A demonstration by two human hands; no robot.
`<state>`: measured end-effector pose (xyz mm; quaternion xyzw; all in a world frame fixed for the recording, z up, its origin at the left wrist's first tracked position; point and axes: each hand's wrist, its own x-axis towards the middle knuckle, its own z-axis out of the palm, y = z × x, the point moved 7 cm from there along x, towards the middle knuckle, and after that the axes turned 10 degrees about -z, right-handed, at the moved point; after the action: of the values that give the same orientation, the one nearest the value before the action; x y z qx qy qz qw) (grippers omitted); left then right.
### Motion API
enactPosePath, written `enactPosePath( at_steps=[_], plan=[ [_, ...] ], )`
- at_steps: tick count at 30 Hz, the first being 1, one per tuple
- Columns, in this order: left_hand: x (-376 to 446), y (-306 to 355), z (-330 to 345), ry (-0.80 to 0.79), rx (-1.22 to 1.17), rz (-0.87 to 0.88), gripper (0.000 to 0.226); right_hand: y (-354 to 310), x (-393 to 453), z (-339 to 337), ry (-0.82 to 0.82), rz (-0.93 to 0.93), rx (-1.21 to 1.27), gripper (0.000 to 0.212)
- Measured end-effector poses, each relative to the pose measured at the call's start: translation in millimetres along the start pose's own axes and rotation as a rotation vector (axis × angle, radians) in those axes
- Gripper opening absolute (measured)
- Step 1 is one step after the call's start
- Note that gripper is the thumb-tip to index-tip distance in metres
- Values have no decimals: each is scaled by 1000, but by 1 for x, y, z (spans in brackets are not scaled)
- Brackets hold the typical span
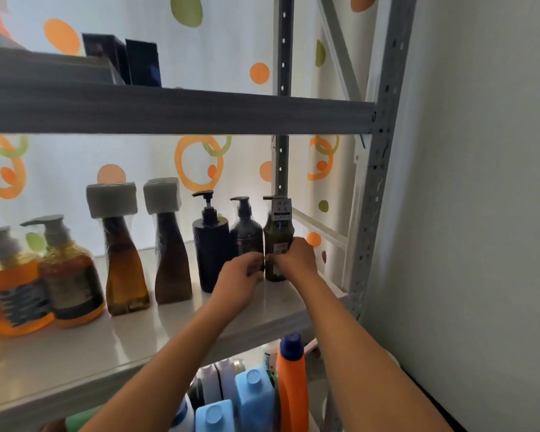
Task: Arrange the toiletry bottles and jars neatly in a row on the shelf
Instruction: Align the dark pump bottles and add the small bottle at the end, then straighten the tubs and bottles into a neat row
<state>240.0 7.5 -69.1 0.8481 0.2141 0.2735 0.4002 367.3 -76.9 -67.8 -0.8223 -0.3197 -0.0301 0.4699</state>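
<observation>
Both hands reached to the right end of the shelf (pixel 175 335), where the bottles stood in a row. The right hand (pixel 295 257) gripped the olive bottle (pixel 278 232) low on its body, fingers curled round its front and right side, over the label. The left hand (pixel 242 275) held the dark pump bottle (pixel 246 230) just beside it, fingers (pixel 256 263) bent round its lower part; the fingertips of the two hands nearly met between the two bottles. Both bottles stood upright on the shelf, touching or almost touching.

Left of the left hand's fingers stood the ribbed black bottle (pixel 211 247), close against the dark pump bottle. Further left came a brown bottle (pixel 172 257) and an amber bottle (pixel 123 260), each with a grey wrapped top, then two orange pump bottles (pixel 72 272) (pixel 13 291) at the far left, well away from the fingers.

Above the hands, dark boxes (pixel 123 59) sat on the upper shelf (pixel 200 110). Below the forearms, on a lower level, stood an orange jug (pixel 292 385) and blue jugs (pixel 253 397)
</observation>
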Motion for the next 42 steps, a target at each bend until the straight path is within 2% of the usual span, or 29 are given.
enactPosePath(
  at_steps=[9, 13, 16, 19, 26, 32, 42],
  plan=[
    [-13, 6, -9, 34, 112, 58, 39, -3, -3, 4, 24, 6, 20, 39],
    [-27, 14, -35, 84, 196, 73, 38, -6, -17, -1, 4, 88, 46, 39],
    [-37, 15, -66, 129, 222, 90, 35, -14, -35, -4, 96, 115, 19, 25],
    [-51, 11, -100, 195, 204, 37, 36, -52, -59, 8, 175, 0, 28, 21],
    [-100, -22, -189, 328, 146, -54, 26, -178, -114, 90, -53, -354, 243, 23],
    [-162, -86, -287, 503, 215, -187, 24, -257, -165, 168, -190, -595, 238, 16],
    [-259, -158, -420, 698, 314, -405, 26, -346, -242, 281, -399, -733, 324, 15]
  ],
)
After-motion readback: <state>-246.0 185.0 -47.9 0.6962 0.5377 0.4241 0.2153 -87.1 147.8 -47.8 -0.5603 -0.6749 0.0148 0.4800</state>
